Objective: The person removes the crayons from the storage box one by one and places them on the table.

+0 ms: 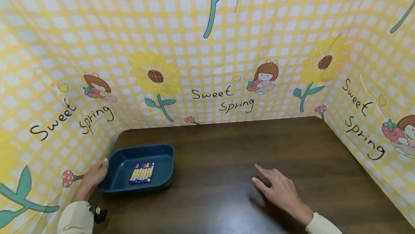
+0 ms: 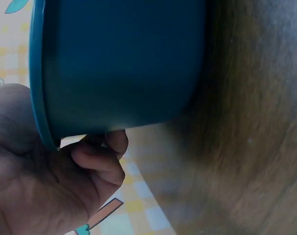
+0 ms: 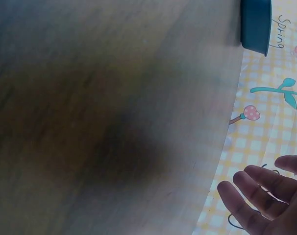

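Note:
A dark blue tray [image 1: 168,176] with raised walls stands at the left of the table. In it lies a row of several crayons [image 1: 142,173], side by side, with yellow wrappers and purple or blue ends. At the tray's left end, my left hand [image 1: 94,174] grips the rim; in the left wrist view its fingers [image 2: 102,164] curl under that rim against the outer wall. My right hand [image 1: 281,189] hovers over the right half of the table, holding nothing. Its fingers [image 3: 259,193] are spread and fairly straight in the right wrist view.
The brown wooden table [image 1: 220,162] has rounded far corners. A yellow checked cloth [image 1: 207,57] with flowers and lettering hangs behind it and along both sides. A small black device [image 1: 98,214] sits at my left wrist, by the cream sleeve [image 1: 76,217].

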`<state>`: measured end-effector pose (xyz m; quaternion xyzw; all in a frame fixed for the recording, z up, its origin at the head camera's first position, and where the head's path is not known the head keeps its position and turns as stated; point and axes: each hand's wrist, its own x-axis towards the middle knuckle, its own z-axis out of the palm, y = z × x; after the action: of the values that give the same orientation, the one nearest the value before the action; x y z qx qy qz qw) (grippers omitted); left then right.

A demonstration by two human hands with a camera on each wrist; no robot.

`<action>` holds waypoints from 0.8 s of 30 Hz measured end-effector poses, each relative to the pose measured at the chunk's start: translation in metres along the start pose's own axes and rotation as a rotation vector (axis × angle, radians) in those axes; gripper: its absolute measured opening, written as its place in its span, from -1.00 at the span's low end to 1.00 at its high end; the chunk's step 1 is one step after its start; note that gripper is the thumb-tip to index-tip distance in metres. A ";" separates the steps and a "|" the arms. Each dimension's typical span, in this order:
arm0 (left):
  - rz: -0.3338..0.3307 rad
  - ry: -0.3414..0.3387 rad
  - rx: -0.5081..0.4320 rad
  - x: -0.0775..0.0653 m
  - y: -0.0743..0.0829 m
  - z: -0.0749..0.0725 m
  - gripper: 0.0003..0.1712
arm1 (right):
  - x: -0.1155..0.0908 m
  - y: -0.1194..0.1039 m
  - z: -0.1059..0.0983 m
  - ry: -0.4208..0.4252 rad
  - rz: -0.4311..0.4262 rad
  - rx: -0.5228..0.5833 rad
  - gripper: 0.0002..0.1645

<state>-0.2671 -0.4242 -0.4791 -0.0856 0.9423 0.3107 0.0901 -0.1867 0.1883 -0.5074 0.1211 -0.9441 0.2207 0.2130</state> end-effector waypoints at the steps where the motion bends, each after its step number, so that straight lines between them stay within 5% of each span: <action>1: 0.013 -0.025 0.002 -0.002 0.003 -0.001 -0.10 | 0.001 0.000 0.000 0.000 -0.001 0.001 -0.46; 6: 0.031 -0.074 -0.045 -0.009 0.017 0.005 -0.12 | 0.003 -0.001 0.001 0.004 -0.032 0.003 -0.49; 13: -0.100 -0.182 -0.336 -0.022 0.042 0.029 -0.02 | 0.002 -0.002 0.006 -0.004 -0.044 0.017 -0.49; 24: -0.062 -0.296 -0.586 -0.034 0.085 0.076 -0.19 | 0.005 0.000 0.005 -0.030 -0.007 0.049 -0.54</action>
<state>-0.2433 -0.3075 -0.4827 -0.0906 0.7866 0.5746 0.2070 -0.1927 0.1853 -0.5088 0.1330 -0.9410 0.2413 0.1966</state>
